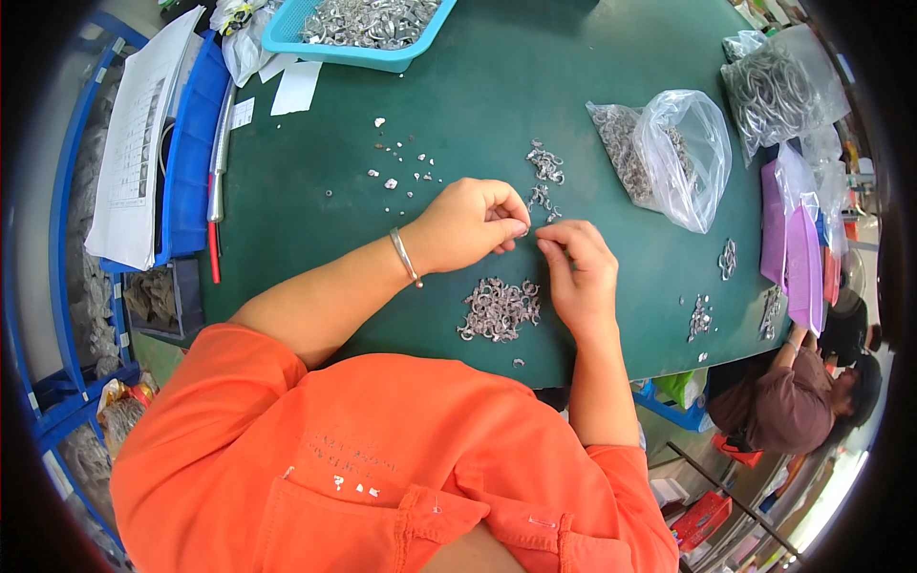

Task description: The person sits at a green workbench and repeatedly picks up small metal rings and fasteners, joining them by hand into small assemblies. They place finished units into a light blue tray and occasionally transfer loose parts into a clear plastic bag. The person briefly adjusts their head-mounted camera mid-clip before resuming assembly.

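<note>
Over the green tabletop my left hand, a silver bangle on its wrist, is closed in a pinch. A tiny part shows at its fingertips, too small to name. Close beside it, my right hand has thumb and forefinger pressed together; what they hold, if anything, is hidden. Nearer my body lies a heap of small grey metal rings. Just beyond my fingertips a thin line of similar grey pieces runs away from me.
A blue basket of metal pieces stands at the far left. White crumbs are scattered beyond my left hand. Right of centre sits a clear bag of grey parts, near purple trays. Another person works at the right.
</note>
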A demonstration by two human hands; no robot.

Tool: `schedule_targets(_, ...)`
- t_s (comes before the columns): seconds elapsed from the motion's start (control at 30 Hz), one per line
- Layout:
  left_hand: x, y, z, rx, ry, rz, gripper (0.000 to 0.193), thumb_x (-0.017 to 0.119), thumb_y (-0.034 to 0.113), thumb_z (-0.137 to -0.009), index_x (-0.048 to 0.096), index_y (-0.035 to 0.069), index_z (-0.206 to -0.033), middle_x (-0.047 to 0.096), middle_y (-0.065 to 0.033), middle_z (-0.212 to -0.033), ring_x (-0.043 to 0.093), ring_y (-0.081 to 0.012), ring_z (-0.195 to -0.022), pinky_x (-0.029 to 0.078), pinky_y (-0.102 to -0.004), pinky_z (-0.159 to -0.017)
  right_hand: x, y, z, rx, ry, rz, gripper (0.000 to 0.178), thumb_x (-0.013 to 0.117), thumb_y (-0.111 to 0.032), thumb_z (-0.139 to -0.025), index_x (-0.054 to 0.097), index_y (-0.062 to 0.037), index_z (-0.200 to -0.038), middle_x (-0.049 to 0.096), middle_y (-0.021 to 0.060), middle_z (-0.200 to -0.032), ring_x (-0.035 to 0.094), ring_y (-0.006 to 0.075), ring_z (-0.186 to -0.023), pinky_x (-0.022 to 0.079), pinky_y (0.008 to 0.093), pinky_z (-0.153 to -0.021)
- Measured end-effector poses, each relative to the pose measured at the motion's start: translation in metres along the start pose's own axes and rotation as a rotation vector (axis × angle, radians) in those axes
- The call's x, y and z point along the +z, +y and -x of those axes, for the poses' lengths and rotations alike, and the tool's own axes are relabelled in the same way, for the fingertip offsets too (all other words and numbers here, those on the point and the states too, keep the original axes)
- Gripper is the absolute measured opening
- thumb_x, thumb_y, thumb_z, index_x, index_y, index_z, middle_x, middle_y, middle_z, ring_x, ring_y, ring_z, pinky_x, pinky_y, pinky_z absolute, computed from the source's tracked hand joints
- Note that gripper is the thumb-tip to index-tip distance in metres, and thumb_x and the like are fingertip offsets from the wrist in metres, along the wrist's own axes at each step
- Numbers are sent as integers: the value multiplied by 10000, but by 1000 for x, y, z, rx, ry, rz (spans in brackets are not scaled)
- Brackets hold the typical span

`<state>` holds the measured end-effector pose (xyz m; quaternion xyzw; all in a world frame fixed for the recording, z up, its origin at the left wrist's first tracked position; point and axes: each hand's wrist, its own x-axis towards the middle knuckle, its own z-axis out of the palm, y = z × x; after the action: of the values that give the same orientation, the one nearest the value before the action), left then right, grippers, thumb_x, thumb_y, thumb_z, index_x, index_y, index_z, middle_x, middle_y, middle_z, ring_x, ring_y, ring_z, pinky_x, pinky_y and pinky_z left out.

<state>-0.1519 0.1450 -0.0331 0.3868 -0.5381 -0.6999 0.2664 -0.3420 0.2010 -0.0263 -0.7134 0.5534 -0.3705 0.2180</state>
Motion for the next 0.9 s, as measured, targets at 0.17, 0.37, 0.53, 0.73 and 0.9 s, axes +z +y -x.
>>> schedule_targets(0.17, -5, 3, 1, -152, -162, 441, 129, 651, 82, -923, 620, -3, -1015, 665, -80, -871, 653, -141, -729, 557, -274, -673, -11, -7, 11, 427, 1, -756, 81, 605, -15, -946, 654, 21, -1000, 684, 63, -900, 648, 113, -823, 507, 236, -722)
schedule_targets(0.37, -6, 5, 4, -194, -262, 499, 108, 649, 60, -914, 627, -4, -999, 664, -88, -879, 649, -138, -712, 558, -281, -655, -18, -10, 19, 328, -129, -714, 59, 608, -11, -941, 647, 17, -975, 676, 51, -875, 635, 111, -803, 501, 239, -709)
schedule_targets(0.53, -6, 6, 5, -227, -304, 499, 103, 643, 51, -910, 636, -4, -997, 662, -90, -877, 643, -137, -694, 557, -285, -641, -24, -7, 21, 341, -155, -648, 40, 621, -22, -929, 651, 3, -935, 671, 45, -854, 613, 104, -776, 489, 244, -689)
schedule_targets(0.73, -7, 10, 7, -140, -387, 96, 111, 676, 58, -859, 662, -14, -942, 657, -78, -863, 630, -135, -673, 537, -267, -635, -32, -9, 10, -3, -416, -327, 75, 674, 13, -801, 689, -22, -865, 655, 91, -844, 592, 277, -799, 466, 366, -756)
schedule_targets(0.9, 1, 16, 11, 262, -343, -568, 226, 694, 6, -795, 673, 27, -1019, 629, -72, -910, 619, -177, -743, 507, -295, -682, -14, 4, -9, -169, -47, 225, 131, 693, 11, -757, 694, -43, -877, 617, 73, -827, 560, 287, -769, 453, 398, -711)
